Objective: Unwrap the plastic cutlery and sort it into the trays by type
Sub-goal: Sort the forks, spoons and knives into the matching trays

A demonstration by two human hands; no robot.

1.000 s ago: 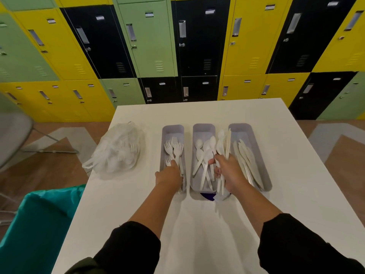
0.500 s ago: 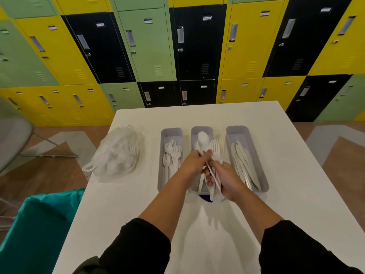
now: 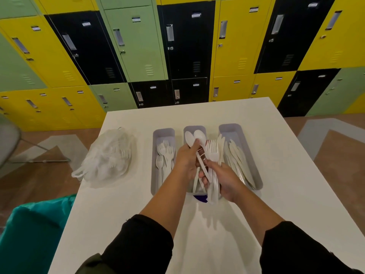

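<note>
A: Your left hand (image 3: 186, 161) pinches two glossy white plastic spoons (image 3: 194, 140) by their necks, oval bowls raised over the middle tray (image 3: 194, 129). Your right hand (image 3: 224, 178) is wrapped round a bundle of white forks and knives (image 3: 214, 155), tines upward.

B: And around your hands?

A: Three long, rounded grey trays on the smooth white table (image 3: 286, 165): pronged forks (image 3: 165, 155) in the fork tray (image 3: 163, 133) just left of your left hand, slim tapered knives (image 3: 238, 161) in the knife tray (image 3: 230, 128) right of your right. A crinkled clear bag of cutlery (image 3: 107, 159) sits further left.

B: What changed in half a second?

A: Your left hand has drawn the spoons up from the bundle.
</note>
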